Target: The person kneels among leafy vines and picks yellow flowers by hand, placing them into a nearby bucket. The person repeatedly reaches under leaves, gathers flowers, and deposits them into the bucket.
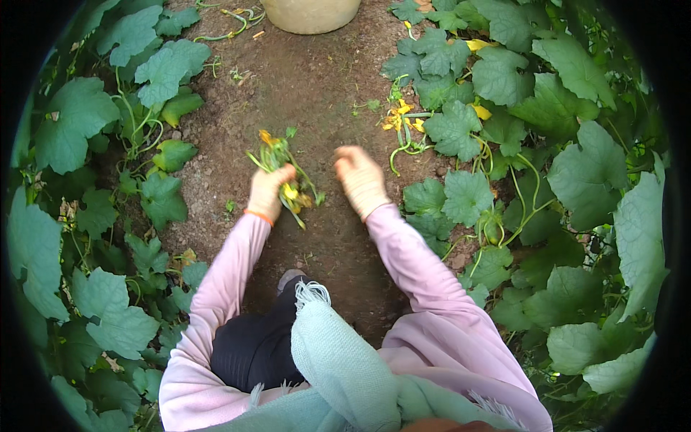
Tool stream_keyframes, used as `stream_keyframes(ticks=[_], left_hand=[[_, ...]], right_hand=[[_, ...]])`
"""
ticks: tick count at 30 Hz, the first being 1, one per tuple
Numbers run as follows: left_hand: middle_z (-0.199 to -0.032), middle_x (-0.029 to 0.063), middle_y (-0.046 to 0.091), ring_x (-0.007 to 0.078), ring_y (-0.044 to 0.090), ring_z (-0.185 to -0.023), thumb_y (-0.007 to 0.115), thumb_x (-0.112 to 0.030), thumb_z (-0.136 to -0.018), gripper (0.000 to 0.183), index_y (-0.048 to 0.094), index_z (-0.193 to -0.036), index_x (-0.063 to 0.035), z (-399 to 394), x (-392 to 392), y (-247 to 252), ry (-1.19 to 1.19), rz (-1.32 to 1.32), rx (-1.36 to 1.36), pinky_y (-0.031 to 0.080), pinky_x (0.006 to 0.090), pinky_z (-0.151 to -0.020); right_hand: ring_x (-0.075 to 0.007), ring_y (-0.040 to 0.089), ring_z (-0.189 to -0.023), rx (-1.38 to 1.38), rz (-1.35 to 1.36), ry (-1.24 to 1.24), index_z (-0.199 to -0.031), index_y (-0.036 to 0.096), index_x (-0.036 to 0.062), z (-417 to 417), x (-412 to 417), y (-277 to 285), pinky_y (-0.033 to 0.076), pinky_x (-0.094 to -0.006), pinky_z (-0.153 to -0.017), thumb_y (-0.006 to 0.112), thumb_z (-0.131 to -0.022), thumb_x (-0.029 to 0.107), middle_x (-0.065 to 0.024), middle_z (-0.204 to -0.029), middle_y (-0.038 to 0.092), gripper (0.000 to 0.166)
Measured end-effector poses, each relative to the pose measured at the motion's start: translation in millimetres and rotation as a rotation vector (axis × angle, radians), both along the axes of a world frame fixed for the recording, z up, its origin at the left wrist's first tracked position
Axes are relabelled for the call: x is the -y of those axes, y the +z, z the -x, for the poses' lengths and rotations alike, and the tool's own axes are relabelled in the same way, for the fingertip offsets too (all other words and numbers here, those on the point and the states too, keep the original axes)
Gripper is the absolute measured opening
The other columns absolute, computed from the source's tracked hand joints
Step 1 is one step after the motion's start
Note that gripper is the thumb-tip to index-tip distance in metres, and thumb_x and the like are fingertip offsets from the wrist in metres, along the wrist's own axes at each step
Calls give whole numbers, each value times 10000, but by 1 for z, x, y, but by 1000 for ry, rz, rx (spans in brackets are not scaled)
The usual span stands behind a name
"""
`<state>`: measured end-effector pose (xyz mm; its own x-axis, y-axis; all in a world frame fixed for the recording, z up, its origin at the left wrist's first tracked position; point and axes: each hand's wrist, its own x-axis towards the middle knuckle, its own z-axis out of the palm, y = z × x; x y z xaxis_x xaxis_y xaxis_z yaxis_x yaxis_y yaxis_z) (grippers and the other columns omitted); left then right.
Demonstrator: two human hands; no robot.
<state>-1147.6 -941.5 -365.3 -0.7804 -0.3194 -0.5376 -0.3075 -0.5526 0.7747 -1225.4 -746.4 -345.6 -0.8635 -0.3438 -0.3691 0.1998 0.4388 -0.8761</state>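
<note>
My left hand, in a pale work glove with an orange cuff, grips a loose bunch of yellow squash-type flowers and green stems. The bunch sticks out above and below the fist. To its right, across a short gap, my right hand hovers over the dirt path in a similar glove. Motion blurs its half-curled fingers, and nothing shows in them. Several picked-looking yellow blossoms and curled stems lie by the right-hand leaves.
Broad-leaved vines line the right side of the bare soil path, and more vines line the left. A pale bucket stands ahead on the path. Cut stems lie left of it. The fringed scarf hangs below my arms.
</note>
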Motion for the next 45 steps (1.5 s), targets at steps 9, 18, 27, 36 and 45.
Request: stream_keyframes(ticks=[9,18,27,36,45], left_hand=[[-931,124,680,257,662,-837,696,-205,-760,411,576,-1137,-97,13,59,-60,71,1032,109,499,349,-762],[-1106,69,632,267,628,-969,689,-171,-739,475,556,-1195,-140,8,56,-76,-65,1427,50,509,347,-790],[-958,42,640,271,643,-844,668,-127,-760,449,555,-1189,-194,10,51,-72,29,1581,-73,517,361,-695],[-902,31,625,271,639,-767,646,-53,-699,487,565,-1158,-196,12,46,-63,74,1587,-120,512,372,-639],[-928,46,628,268,642,-791,664,-65,-708,522,549,-1200,-197,9,47,-64,9,1583,-96,514,364,-635]], right_hand=[[-354,387,-1234,-539,-1157,31,-1327,392,80,56,-72,-9,365,-526,-958,751,-696,388,-166,-1392,361,789],[-313,568,-902,-750,-736,198,-1027,551,99,65,-51,-27,475,-414,-772,558,-758,0,-132,-935,578,287],[-432,198,-1374,-508,-1011,540,-1322,459,117,95,-20,12,303,-531,-1055,758,-689,266,-227,-1454,295,716],[-369,581,-975,-687,-653,138,-1253,426,102,146,-23,-3,483,-440,-822,613,-713,-24,-199,-1141,536,585],[-258,594,-900,-941,-1192,387,-1082,533,120,184,-20,-10,511,-382,-720,510,-827,60,-67,-916,593,263]])
